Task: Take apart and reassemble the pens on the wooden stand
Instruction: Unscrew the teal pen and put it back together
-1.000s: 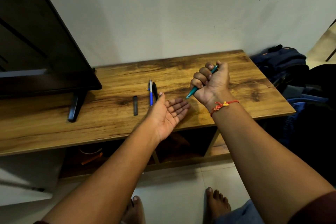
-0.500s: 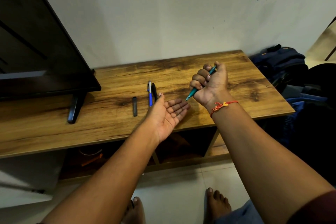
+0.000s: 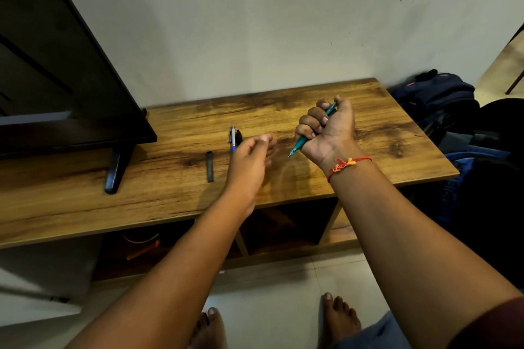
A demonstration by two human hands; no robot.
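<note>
Two pens lie side by side on the tabletop (image 3: 382,150): a blue pen (image 3: 232,139) and a black pen (image 3: 239,136), with a loose black piece (image 3: 209,166) near them to the left. Our right hand (image 3: 329,130) fists the teal pen (image 3: 297,147) above the surface, tip angled toward the left hand (image 3: 251,159). The left hand is blurred, so we cannot tell its finger set. Judgement: pinch the tip section and twist low over the wood, so small parts cannot drop.

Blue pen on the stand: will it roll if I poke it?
Probably a little: the blue pen is thin and round on the flat wooden stand. The black pen right beside it would likely stop it rolling that way.
</note>
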